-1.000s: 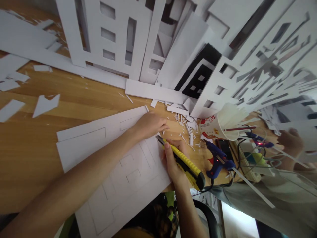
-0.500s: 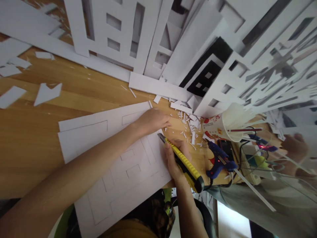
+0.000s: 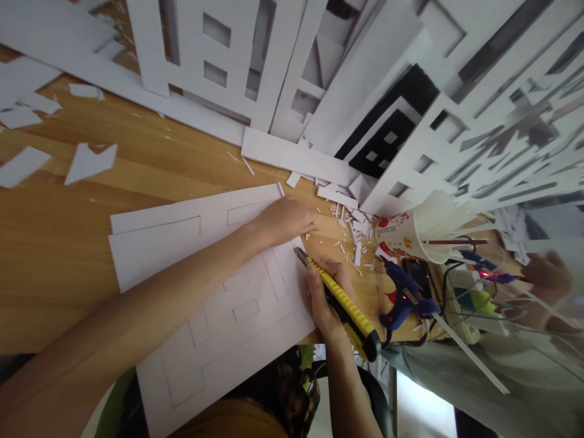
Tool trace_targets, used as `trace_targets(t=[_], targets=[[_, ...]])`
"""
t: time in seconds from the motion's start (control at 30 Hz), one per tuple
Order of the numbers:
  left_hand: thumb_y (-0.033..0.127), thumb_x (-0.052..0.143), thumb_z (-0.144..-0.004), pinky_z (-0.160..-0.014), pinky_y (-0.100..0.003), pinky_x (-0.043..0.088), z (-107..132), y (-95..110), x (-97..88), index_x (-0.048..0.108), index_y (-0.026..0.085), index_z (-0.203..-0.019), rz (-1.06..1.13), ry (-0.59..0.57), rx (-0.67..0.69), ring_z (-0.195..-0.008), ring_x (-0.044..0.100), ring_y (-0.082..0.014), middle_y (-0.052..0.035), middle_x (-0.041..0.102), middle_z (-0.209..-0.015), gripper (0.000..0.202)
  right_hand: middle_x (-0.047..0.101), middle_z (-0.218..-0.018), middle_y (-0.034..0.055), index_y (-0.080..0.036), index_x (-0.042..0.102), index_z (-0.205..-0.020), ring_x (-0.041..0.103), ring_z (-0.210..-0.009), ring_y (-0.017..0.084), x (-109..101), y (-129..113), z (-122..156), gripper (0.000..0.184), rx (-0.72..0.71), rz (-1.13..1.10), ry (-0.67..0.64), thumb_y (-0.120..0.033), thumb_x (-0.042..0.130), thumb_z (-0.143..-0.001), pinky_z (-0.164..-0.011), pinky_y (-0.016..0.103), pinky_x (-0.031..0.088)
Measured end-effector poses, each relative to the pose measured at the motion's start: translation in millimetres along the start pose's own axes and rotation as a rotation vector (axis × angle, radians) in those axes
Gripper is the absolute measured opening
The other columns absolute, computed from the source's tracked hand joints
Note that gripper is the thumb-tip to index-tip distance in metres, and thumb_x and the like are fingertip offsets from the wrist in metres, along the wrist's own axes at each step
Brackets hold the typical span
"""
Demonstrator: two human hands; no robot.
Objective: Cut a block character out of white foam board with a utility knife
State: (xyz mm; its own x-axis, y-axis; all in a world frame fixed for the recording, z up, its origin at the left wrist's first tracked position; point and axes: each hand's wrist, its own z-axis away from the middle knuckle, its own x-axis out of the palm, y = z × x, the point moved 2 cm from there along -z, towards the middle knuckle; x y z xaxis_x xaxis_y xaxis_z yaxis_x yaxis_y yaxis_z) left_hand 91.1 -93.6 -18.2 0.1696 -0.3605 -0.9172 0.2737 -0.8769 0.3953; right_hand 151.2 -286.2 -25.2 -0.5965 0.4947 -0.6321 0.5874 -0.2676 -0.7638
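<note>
My right hand (image 3: 326, 289) is wrapped around a yellow and black utility knife (image 3: 349, 307). Its blade is out, and the tip lies over the right edge of a white board (image 3: 269, 350) marked with pencil outlines. My left hand (image 3: 287, 220) rests on the board's far right corner with its fingers curled at the edge, some of them hidden; the forearm crosses the sheet. The board's near part sticks out past the table edge over my lap. Along the far side of this board another white strip with a pencil line (image 3: 150, 210) shows.
White cut-out panels (image 3: 219, 55) stand along the back. Foam scraps (image 3: 356, 228) lie near a paper cup (image 3: 401, 234). A blue glue gun (image 3: 406, 295) with a glue stick and cables is at right. Another person's hand (image 3: 545, 277) is beyond it. Offcuts (image 3: 91, 164) lie at left.
The view has shifted slightly. Both hands, the knife and the board stay in nearly the same places relative to each other. The other person's hand at right has moved a little.
</note>
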Motion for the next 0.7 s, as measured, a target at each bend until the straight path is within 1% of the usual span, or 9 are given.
trace_targets(t=[0.1, 0.27, 0.4, 0.47, 0.57, 0.7], targets=[[0.035, 0.052, -0.103, -0.071, -0.032, 0.039, 1.1, 2.1, -3.6, 0.072, 0.013, -0.089, 0.004, -0.012, -0.003, -0.078, 0.066, -0.02, -0.0096, 0.076, -0.086, 0.033, 0.057, -0.066, -0.0015, -0.025, 0.062, -0.105, 0.057, -0.059, 0.017, 2.7, 0.3, 0.4, 0.02, 0.022, -0.012, 0.015, -0.042, 0.056, -0.096, -0.061, 0.035, 0.053], [0.035, 0.056, -0.101, -0.068, -0.031, 0.038, 3.0, 2.1, -6.4, 0.073, 0.013, -0.087, 0.008, 0.026, 0.001, -0.071, 0.063, -0.0189, -0.0083, 0.073, -0.078, 0.031, 0.061, -0.07, 0.0, -0.024, 0.064, -0.103, 0.059, -0.064, 0.018, 1.8, 0.4, -3.0, 0.023, 0.037, -0.007, 0.029, -0.044, 0.06, -0.092, -0.065, 0.036, 0.055], [0.035, 0.055, -0.101, -0.066, -0.03, 0.036, 2.6, -1.0, -2.0, 0.071, 0.015, -0.084, 0.002, 0.07, 0.017, -0.068, 0.061, -0.0173, -0.006, 0.072, -0.074, 0.031, 0.066, -0.078, 0.0018, -0.021, 0.067, -0.104, 0.064, -0.073, 0.019, -2.9, -0.1, -6.1, 0.027, 0.022, 0.032, 0.046, -0.044, 0.065, -0.09, -0.071, 0.036, 0.056], [0.035, 0.055, -0.101, -0.066, -0.03, 0.036, 2.1, -1.9, -0.3, 0.071, 0.016, -0.084, 0.006, 0.08, 0.02, -0.067, 0.06, -0.017, -0.0054, 0.072, -0.074, 0.031, 0.07, -0.087, 0.0045, -0.021, 0.068, -0.101, 0.066, -0.082, 0.021, -3.8, -1.0, -7.6, 0.027, 0.003, 0.053, 0.066, -0.044, 0.067, -0.089, -0.08, 0.039, 0.057], [0.036, 0.056, -0.101, -0.068, -0.03, 0.037, 1.6, -2.0, -0.2, 0.072, 0.016, -0.086, 0.021, 0.069, 0.006, -0.069, 0.061, -0.0177, -0.0061, 0.072, -0.074, 0.03, 0.072, -0.098, 0.0072, -0.021, 0.068, -0.098, 0.067, -0.093, 0.023, -2.0, -3.2, -9.7, 0.025, -0.006, 0.062, 0.076, -0.043, 0.07, -0.087, -0.09, 0.043, 0.055], [0.035, 0.057, -0.1, -0.069, -0.03, 0.037, 1.9, -1.5, -1.7, 0.073, 0.015, -0.088, 0.056, 0.04, -0.024, -0.07, 0.062, -0.0184, -0.0071, 0.072, -0.075, 0.029, 0.072, -0.103, 0.0081, -0.021, 0.067, -0.101, 0.067, -0.098, 0.023, 2.1, -6.1, -11.1, 0.024, 0.017, 0.064, 0.049, -0.042, 0.066, -0.09, -0.092, 0.041, 0.054]])
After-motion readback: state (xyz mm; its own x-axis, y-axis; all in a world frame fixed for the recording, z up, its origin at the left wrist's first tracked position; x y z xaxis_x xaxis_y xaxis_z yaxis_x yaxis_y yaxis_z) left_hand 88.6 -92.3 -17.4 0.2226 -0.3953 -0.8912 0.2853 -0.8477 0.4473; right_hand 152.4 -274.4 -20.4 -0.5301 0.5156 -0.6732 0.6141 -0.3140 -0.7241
